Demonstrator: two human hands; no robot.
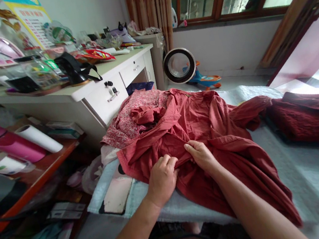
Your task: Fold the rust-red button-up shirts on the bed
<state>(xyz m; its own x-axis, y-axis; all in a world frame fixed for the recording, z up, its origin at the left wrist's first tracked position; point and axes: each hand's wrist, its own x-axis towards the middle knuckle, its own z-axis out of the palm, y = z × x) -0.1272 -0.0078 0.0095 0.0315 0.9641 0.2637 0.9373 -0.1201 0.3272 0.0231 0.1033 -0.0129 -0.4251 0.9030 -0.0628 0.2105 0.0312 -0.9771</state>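
A red long-sleeved garment, which looks like a jacket or shirt (196, 117), lies spread and rumpled across a light blue cloth (292, 170). My left hand (164, 176) is closed on the garment's near edge, its fingertips partly hidden. A little to the right, my right hand (201, 154) pinches the same cloth between thumb and fingers. Between the two hands the fabric runs in folds. One sleeve (250, 111) stretches to the right. Behind and left, a red-and-white patterned garment (125, 119) lies partly under the red one.
A folded dark red garment (316, 118) lies at the right. Left of my hands sits a phone (118, 194) near the cloth's edge. A desk (94, 81) with clutter stands at the back left. An orange-edged shelf (41, 169) holds a pink bottle (12, 145).
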